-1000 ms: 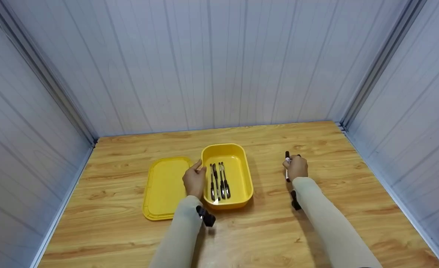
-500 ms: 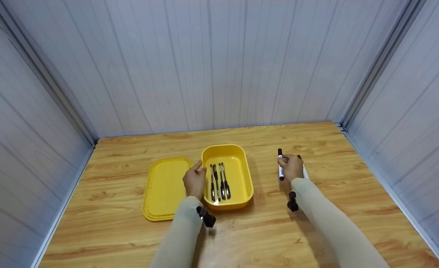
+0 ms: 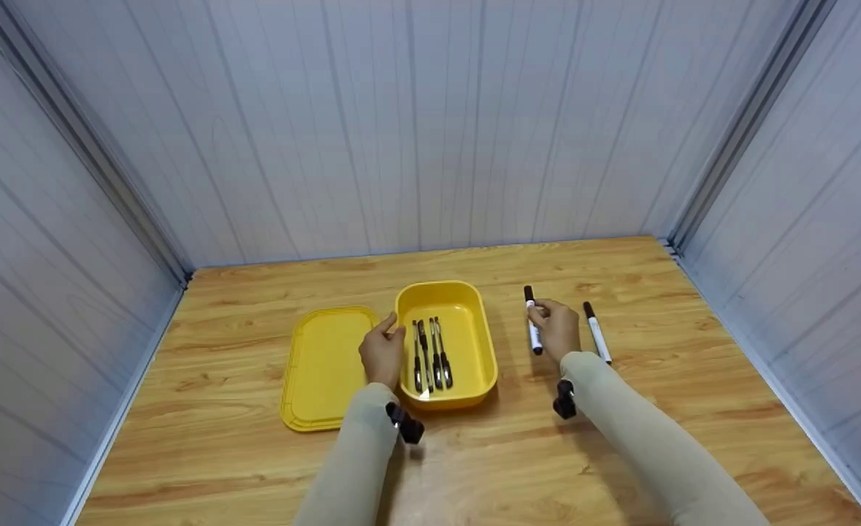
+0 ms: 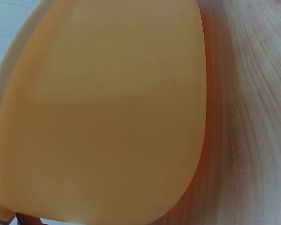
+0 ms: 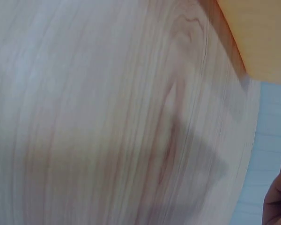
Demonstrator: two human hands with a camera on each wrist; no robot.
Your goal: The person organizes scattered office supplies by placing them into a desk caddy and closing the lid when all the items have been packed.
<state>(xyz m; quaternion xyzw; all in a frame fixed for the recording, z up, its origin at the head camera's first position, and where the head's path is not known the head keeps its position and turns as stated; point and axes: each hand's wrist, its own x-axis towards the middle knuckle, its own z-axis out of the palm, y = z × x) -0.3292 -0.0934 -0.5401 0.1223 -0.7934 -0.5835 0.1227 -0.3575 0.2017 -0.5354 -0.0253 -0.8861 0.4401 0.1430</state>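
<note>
In the head view, my right hand [image 3: 558,326] pinches a white marker [image 3: 534,329] with black ends, held upright along the view to the right of the yellow box [image 3: 474,314]. Part of that hand also shows at the lower right of the right wrist view. My left hand [image 3: 383,354] grips the left rim of the box, thumb at the rim; most of its fingers are hidden. Several pens [image 3: 432,358] with dark grips lie side by side in the box. The outer wall of the box [image 4: 117,108] fills most of the left wrist view.
A second white marker [image 3: 597,332] with a black cap lies on the wooden table [image 3: 503,467], right of my right hand. The flat yellow lid [image 3: 324,372] rests left of the box. Pale panel walls [image 3: 445,131] close off the back and both sides.
My right hand has moved left toward the box with the marker, away from the second marker, which now shows fully. My left hand and the box have stayed in place.
</note>
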